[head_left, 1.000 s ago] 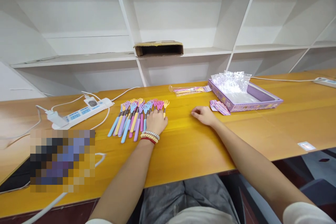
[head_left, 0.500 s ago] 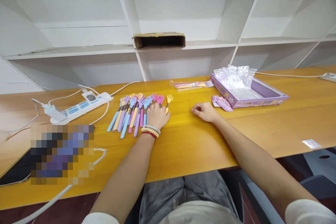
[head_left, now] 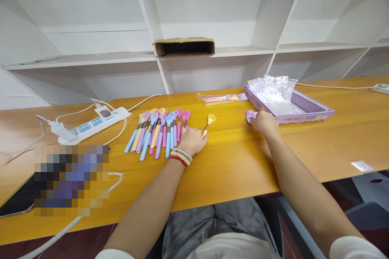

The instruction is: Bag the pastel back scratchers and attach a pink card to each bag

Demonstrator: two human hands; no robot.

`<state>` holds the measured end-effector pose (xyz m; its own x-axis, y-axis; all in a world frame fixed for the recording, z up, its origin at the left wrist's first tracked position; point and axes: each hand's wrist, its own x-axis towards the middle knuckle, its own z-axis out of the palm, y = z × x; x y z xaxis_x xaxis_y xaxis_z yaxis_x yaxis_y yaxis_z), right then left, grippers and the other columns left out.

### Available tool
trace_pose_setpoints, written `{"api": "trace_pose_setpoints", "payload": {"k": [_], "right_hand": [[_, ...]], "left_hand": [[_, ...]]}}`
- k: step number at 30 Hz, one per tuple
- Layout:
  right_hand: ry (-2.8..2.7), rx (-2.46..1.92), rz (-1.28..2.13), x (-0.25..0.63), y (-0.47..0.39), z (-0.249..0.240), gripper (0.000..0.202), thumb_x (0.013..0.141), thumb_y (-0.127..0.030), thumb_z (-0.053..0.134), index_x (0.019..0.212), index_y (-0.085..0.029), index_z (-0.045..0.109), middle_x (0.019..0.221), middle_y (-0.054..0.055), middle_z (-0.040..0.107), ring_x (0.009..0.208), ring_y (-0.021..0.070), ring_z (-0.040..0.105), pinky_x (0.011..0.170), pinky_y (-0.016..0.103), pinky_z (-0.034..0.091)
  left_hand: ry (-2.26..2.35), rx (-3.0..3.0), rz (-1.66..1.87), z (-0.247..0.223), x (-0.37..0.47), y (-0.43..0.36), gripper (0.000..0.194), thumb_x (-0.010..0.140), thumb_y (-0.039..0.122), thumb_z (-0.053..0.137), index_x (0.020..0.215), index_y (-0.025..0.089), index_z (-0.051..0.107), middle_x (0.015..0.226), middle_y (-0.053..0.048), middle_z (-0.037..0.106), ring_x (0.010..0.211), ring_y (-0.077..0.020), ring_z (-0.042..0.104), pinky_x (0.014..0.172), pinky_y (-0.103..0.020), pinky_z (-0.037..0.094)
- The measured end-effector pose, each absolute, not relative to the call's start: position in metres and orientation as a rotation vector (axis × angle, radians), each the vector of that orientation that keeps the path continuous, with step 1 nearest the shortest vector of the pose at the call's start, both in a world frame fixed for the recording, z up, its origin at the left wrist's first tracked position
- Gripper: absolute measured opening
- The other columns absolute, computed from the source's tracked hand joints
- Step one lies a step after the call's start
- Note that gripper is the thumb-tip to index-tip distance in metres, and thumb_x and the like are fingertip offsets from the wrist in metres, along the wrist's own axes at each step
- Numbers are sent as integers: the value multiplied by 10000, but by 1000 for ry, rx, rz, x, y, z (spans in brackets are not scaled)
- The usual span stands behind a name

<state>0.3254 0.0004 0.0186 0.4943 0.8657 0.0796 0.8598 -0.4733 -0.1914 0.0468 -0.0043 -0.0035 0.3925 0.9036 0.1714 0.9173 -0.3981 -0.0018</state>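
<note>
My left hand [head_left: 193,141] rests low on the table, its fingers closed on a yellow-handled back scratcher [head_left: 209,123] whose claw end sticks out past them. Just left of it lies a row of small back scratchers [head_left: 153,133] in blue, purple, pink and yellow, claws pointing away from me. My right hand [head_left: 265,123] is over the small stack of pink printed cards [head_left: 250,115] beside the purple box, fingers curled down onto them. The hand covers most of the cards, and its fingertips are partly hidden.
A purple open box [head_left: 306,118] holds clear plastic bags [head_left: 273,89]. Behind my hands lies a bagged back scratcher [head_left: 221,98]. At left sit a white power strip [head_left: 97,122] and cables. A cardboard box [head_left: 184,47] is on the white shelf [head_left: 243,51].
My left hand has moved right, drawing the yellow back scratcher away from the row. My right hand has moved right and away from me, from bare table onto the pink cards.
</note>
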Motion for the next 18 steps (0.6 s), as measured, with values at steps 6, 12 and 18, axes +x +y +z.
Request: {"api": "trace_pose_setpoints", "payload": {"k": [6, 12, 18], "right_hand": [[-1441, -2585, 128, 335, 3, 14, 417, 738, -250, 551, 1125, -101, 590, 1091, 239, 609, 990, 324, 607, 765, 380, 471], [-1446, -2547, 70, 336, 3, 10, 428, 750, -234, 536, 1159, -110, 542, 1106, 222, 595, 1007, 320, 595, 778, 386, 463], [-1430, -2499, 3, 335, 3, 10, 425, 757, -250, 520, 1150, -90, 526, 1093, 226, 586, 1016, 315, 585, 788, 371, 450]], "left_hand": [[-1664, -2583, -279, -4, 46, -4, 356, 834, 431, 374, 785, 164, 604, 849, -99, 658, 799, -253, 582, 794, -438, 327], [-1691, -2598, -275, -1, 47, -7, 312, 829, 425, 401, 767, 170, 569, 872, -97, 663, 817, -249, 588, 808, -422, 323], [-1808, -2584, -408, 1, 49, -7, 289, 867, 399, 364, 892, 176, 546, 810, -64, 667, 806, -236, 594, 855, -410, 313]]}}
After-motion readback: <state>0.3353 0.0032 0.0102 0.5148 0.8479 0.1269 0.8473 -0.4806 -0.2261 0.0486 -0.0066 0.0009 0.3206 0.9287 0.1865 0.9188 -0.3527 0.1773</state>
